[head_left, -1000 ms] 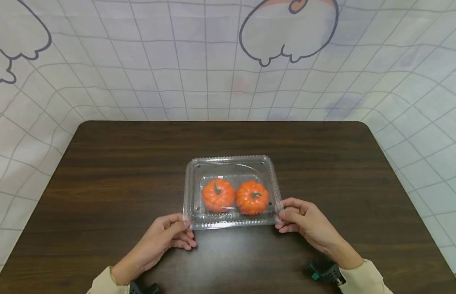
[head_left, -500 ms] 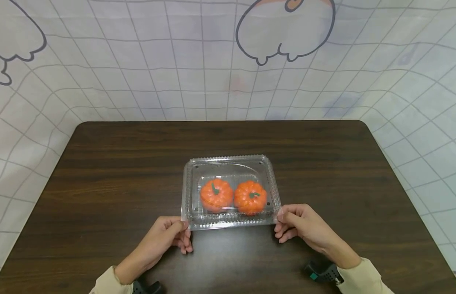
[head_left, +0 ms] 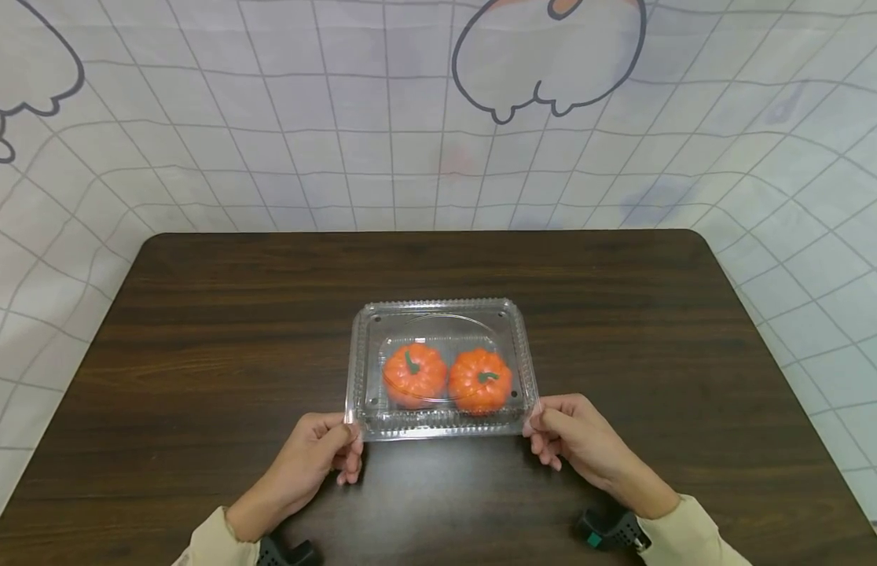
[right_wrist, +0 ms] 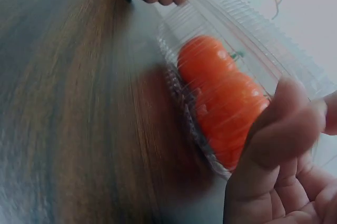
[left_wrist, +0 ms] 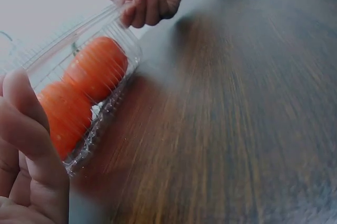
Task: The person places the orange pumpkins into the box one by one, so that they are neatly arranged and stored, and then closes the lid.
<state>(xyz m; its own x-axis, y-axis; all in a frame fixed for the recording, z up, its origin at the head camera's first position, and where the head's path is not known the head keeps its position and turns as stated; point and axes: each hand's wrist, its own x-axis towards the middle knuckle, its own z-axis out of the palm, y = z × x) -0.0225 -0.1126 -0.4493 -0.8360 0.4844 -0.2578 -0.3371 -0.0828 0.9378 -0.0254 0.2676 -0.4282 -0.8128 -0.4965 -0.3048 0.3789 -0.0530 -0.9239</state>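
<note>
A clear plastic clamshell container (head_left: 438,428) lies on the table between my hands, its lid over two small orange pumpkins. The left pumpkin (head_left: 414,376) and the right pumpkin (head_left: 480,382) sit side by side, each with a green stem. My left hand (head_left: 307,460) pinches the near left corner of the container's rim between thumb and fingers. At the near right corner, my right hand (head_left: 583,440) pinches the rim the same way. Both wrist views show the pumpkins (left_wrist: 97,68) through the ribbed clear side wall (right_wrist: 176,84).
The dark wood-grain table (head_left: 233,314) spreads around the container, with rounded far corners. A white grid-patterned cloth (head_left: 339,118) with cartoon outlines hangs behind and at both sides. Dark wrist straps (head_left: 611,531) sit at the cuffs of the light sleeves.
The container and both hands appear slightly further left in the head view, partly as the whole view shifts. The lower fingers of both hands have curled in a little; both grips stay on the rim.
</note>
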